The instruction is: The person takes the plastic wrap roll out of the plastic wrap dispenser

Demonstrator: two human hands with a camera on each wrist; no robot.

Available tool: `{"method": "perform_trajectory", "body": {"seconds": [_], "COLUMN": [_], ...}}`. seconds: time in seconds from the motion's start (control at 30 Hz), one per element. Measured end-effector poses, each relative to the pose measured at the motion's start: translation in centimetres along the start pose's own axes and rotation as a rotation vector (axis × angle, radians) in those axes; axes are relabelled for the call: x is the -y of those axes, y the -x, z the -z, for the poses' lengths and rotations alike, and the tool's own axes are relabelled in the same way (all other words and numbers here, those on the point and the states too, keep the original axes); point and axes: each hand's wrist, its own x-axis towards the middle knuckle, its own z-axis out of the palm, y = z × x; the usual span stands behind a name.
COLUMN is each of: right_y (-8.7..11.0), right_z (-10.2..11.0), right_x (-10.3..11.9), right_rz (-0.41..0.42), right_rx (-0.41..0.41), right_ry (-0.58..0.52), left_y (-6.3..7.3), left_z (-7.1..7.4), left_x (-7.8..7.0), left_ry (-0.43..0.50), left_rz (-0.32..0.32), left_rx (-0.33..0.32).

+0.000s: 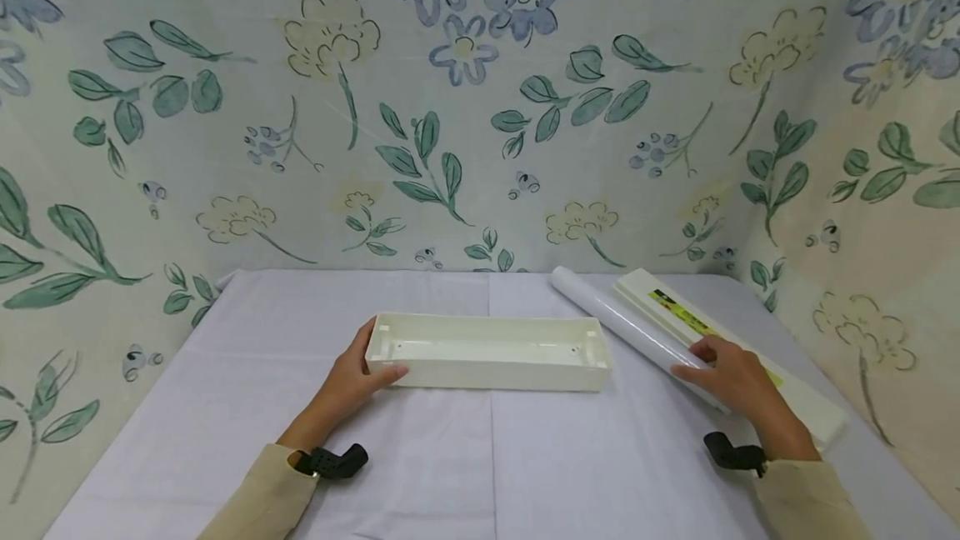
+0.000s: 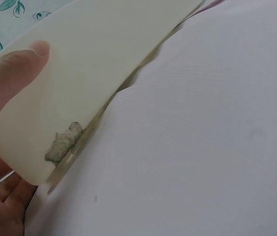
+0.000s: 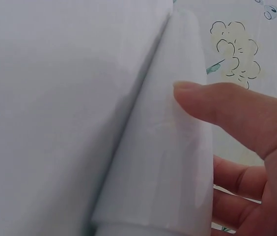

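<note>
A long, open cream plastic box lies mid-table, its inside bare apart from small marks on the floor. My left hand grips its left end, with the thumb on the front wall and the fingers behind the end. In the left wrist view, a grey patch shows near the box's lower edge. At the right, my right hand holds a white, glossy roll of film, thumb on the near side and fingers on the far side. Beside the roll lies a long cream lid-like piece with a yellow-green label.
A white cloth with a fold line down its middle covers the table. Floral fabric hangs close behind the table and along both sides. Each wrist wears a black strapped camera.
</note>
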Motion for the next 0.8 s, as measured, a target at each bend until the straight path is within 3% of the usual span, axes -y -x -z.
{"method": "perform_trajectory", "body": {"seconds": [0.17,0.43,0.8], "right_y": [0.00,0.24,0.16], "right_z": [-0.08,-0.23,-0.20], "right_x": [0.20,0.26,0.22], "right_rz": [0.015,-0.046,-0.016], "right_rx": [-0.005,0.012,-0.004], "right_ry": [0.002,-0.003,-0.003], "left_y": [-0.04,0.25,0.00], "left_z": [0.12,-0.10,0.09], "left_x": [-0.09,0.14,-0.01], "left_ry": [-0.007,0.013,0.007], "left_rz": [0.001,0.042,0.026], "left_rx": [0.001,0.016,0.007]}}
